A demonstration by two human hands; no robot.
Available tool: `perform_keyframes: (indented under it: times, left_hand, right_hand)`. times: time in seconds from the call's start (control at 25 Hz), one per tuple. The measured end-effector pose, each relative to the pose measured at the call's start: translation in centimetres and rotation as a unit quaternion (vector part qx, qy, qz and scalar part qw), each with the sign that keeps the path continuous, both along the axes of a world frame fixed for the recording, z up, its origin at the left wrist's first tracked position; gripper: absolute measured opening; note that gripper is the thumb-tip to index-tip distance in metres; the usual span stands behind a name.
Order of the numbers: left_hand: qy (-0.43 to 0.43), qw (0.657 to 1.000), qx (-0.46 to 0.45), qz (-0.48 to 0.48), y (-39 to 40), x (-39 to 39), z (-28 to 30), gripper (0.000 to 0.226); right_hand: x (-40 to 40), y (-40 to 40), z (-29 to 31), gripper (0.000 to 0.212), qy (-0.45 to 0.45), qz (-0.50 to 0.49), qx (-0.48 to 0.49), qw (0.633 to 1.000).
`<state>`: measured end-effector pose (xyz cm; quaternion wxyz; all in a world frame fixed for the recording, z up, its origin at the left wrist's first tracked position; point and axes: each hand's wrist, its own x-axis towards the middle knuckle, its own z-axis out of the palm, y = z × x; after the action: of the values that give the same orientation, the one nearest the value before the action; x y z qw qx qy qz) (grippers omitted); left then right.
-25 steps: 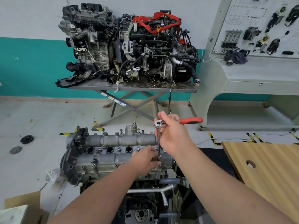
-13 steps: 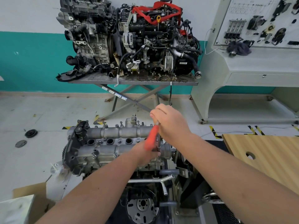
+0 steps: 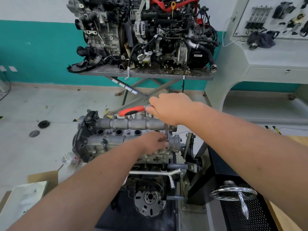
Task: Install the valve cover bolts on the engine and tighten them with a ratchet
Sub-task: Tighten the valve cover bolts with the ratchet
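Observation:
A grey engine with its valve cover sits on a stand in front of me. My right hand grips the head of a ratchet whose red and black handle points left. A thin steel extension runs down from it to the cover's right end. My left hand rests on the cover there, fingertips pinching the extension's lower end. The bolt under it is hidden. Several small bolts stand along the cover.
A second engine sits on a scissor-lift table at the wall. A chrome handwheel is at lower right, a wooden table edge to the right, a training panel cabinet behind it. Cardboard boxes lie lower left.
The ratchet handle has swung from pointing right, through pointing toward me, to pointing left. My right hand stays on the head; my left hand stays at the extension's lower end.

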<state>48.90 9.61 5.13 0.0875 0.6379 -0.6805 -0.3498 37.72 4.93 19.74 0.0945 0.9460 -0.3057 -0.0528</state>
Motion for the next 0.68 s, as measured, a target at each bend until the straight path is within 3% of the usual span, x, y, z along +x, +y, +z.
perform_keyframes:
  times: [0.12,0.2,0.24,0.28,0.36,0.44,0.48,0.52,0.56,0.6,0.68]
  left_hand:
    - [0.011,0.999,0.002,0.043,0.6,-0.8,0.3,0.028]
    - [0.004,0.999,0.000,0.048,0.6,-1.2,0.4,0.030]
    - [-0.007,0.999,-0.003,0.038,0.4,-1.3,0.5,0.033]
    - [-0.018,0.999,-0.008,0.025,0.2,-1.4,0.6,0.035]
    - [-0.031,0.999,-0.011,0.006,0.0,-1.3,0.6,0.038]
    - [-0.036,0.999,-0.007,-0.005,-0.2,-1.2,0.7,0.038]
    - [-0.042,0.999,-0.007,-0.014,-0.3,-0.9,0.7,0.037]
    - [-0.046,0.999,-0.010,-0.025,-0.4,-0.8,0.6,0.037]
    - [-0.046,0.998,-0.012,-0.034,-0.5,-0.6,0.5,0.037]
    - [-0.044,0.998,-0.012,-0.043,-0.7,-0.4,0.3,0.038]
    - [-0.047,0.997,-0.014,-0.054,-1.1,-0.2,0.0,0.040]
  right_hand:
    - [0.4,-0.6,0.9,0.027,-0.004,-0.025,0.040,0.999]
    - [0.2,-1.0,1.3,0.024,-0.076,-0.104,0.182,0.975]
    - [-0.1,-1.0,1.2,0.018,-0.155,-0.156,0.295,0.930]
    - [-0.4,-0.8,1.1,0.012,-0.250,-0.210,0.410,0.852]
    - [-0.6,-0.1,0.0,0.010,-0.454,-0.289,0.567,0.623]
    - [-0.6,0.4,-1.6,0.008,-0.625,-0.307,0.600,0.393]
    - [-0.5,0.7,-2.3,0.012,-0.679,-0.295,0.597,0.309]
    - [-0.3,1.0,-3.0,0.021,-0.716,-0.278,0.591,0.248]
    - [-0.2,1.2,-3.6,0.031,-0.741,-0.259,0.580,0.218]
    - [0.0,1.4,-4.2,0.036,-0.762,-0.242,0.560,0.219]
    - [0.4,2.1,-5.1,0.031,-0.789,-0.219,0.490,0.299]
